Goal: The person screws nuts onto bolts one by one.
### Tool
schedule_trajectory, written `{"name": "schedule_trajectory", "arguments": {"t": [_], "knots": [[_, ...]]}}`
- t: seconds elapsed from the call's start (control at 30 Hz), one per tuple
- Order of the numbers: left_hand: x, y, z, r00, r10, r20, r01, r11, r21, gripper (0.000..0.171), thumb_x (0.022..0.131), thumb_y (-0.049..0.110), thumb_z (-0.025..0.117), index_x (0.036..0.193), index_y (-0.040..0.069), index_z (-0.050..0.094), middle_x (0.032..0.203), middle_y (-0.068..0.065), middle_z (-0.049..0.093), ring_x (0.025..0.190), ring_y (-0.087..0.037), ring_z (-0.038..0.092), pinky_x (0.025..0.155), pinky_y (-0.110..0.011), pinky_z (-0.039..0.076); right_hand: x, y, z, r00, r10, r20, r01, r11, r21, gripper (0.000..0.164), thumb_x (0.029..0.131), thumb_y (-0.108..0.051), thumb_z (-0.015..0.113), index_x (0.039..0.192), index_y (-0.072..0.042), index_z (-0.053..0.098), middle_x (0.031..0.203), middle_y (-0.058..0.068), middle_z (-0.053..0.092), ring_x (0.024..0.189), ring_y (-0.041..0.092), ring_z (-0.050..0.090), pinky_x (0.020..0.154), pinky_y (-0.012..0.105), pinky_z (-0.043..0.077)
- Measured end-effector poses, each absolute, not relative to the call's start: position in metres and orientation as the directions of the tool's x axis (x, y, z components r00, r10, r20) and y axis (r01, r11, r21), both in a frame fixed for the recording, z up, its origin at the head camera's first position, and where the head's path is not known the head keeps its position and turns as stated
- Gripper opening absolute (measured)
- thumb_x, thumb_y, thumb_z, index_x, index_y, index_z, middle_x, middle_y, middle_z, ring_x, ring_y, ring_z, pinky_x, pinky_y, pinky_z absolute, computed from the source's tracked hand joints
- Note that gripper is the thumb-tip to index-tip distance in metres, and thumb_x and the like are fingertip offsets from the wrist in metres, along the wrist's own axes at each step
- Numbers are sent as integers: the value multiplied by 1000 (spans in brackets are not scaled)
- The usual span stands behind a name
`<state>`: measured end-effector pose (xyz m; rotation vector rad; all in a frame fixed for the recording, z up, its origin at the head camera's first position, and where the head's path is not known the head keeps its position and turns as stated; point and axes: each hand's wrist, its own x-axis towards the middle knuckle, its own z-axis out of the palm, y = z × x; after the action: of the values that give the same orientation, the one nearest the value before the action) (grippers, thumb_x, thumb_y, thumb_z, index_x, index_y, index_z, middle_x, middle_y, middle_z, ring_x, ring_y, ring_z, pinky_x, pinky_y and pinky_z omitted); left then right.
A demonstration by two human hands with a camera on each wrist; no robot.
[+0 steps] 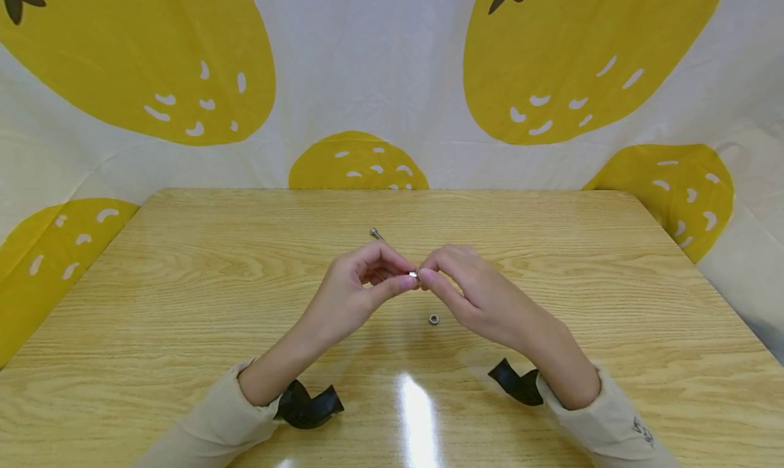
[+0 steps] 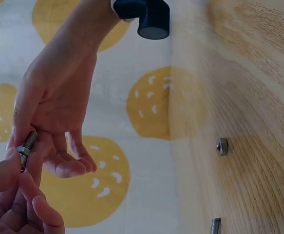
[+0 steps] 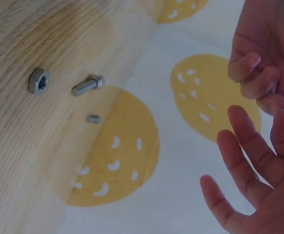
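Note:
In front of my chest both hands meet on a small metal bolt with a hex nut around its thread. My left hand pinches one end between thumb and index finger, fingertips right at the nut. From the other side my right hand pinches the bolt with thumb and index finger; its other fingers stretch out loosely in the right wrist view. The fingers cover much of the bolt. Below the hands a loose nut lies on the table.
Past my left hand lies another bolt on the wooden table, partly hidden by that hand in the head view. A short metal cylinder lies near it. Behind the table hangs a white cloth with yellow fruit prints.

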<state>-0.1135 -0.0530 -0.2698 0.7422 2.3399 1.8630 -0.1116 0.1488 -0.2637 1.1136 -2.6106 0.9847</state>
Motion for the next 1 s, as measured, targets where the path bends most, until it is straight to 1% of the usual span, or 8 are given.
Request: {"name": "schedule_trajectory", "arguments": {"t": [0.1,0.2,0.3,0.43,0.57,0.7,0.83,1.0], "knots": [[-114,-53,-270,-884,399,242,322,146,935,10,86,11,66,94,8,63,90,-5,68,74,-16,63,62,-24,50,-112,150,-264,-729,-577,370,-676,520,-522,18,99,-22,44,93,-15,59,91,-6,59,92,10,51,85,36,41],[-114,-54,-270,-886,395,243,321,146,936,10,86,11,66,95,8,62,91,-5,67,74,-17,62,62,-24,50,-112,152,-263,-722,-560,406,-687,511,-517,12,95,-25,54,98,-15,59,97,-6,60,96,12,51,85,36,41],[-114,-54,-270,-887,392,244,323,151,934,10,86,12,66,95,8,62,91,-5,67,75,-16,62,63,-24,50,-112,152,-263,-673,-566,476,-739,479,-475,19,89,-23,64,103,-12,58,101,-4,61,98,13,52,85,35,43],[-114,-54,-270,-890,389,237,318,159,935,10,86,12,66,95,9,63,90,-4,67,76,-16,62,63,-24,49,-114,151,-264,-591,-588,553,-807,440,-394,23,84,-14,69,103,-9,58,100,-2,62,96,13,55,86,34,43],[-114,-54,-269,-892,388,231,312,160,936,10,86,12,66,95,9,63,90,-5,67,76,-16,62,61,-23,48,-116,150,-265,-564,-593,575,-825,432,-365,22,83,-8,69,102,-9,58,98,-1,62,95,13,55,84,33,43],[-114,-54,-269,-893,388,230,310,158,938,10,87,12,66,95,9,63,90,-5,67,76,-17,62,61,-23,47,-117,150,-266,-552,-595,583,-833,425,-355,19,85,-10,67,101,-9,59,97,-2,62,93,12,55,85,32,43],[-114,-54,-269,-893,387,228,305,151,940,9,87,12,66,95,8,63,90,-5,67,76,-17,62,61,-23,48,-117,150,-267,-551,-602,578,-834,426,-351,13,91,-17,61,101,-9,59,97,-2,62,93,13,54,85,33,42],[-113,-54,-268,-894,386,228,302,145,942,9,87,11,66,94,8,62,90,-5,67,77,-16,63,62,-22,48,-116,149,-268,-560,-613,557,-828,440,-349,20,97,-26,51,102,-9,60,99,-1,63,96,13,55,86,34,42]]}}
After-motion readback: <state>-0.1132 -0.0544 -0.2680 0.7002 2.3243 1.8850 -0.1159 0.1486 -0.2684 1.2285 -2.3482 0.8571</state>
